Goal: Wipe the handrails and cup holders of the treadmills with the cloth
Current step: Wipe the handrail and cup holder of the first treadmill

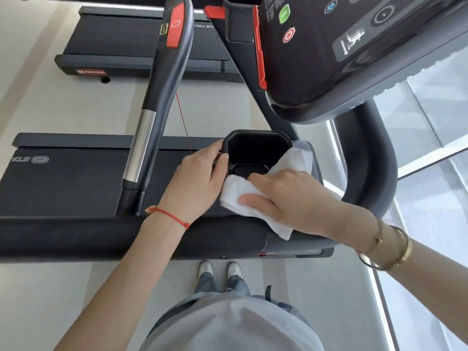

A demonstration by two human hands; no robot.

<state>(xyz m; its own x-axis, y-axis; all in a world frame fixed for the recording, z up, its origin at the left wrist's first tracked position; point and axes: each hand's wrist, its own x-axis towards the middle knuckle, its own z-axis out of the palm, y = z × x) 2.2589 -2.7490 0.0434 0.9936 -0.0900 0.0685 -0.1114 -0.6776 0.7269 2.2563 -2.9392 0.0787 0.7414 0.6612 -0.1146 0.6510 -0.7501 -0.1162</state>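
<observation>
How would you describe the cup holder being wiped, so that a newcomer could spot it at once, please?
Find the dark console with the round buttons. Just below it sits a black cup holder, an angular open well. Unlike the second well higher up, both hands touch it, and a white cloth drapes over its rim.
</observation>
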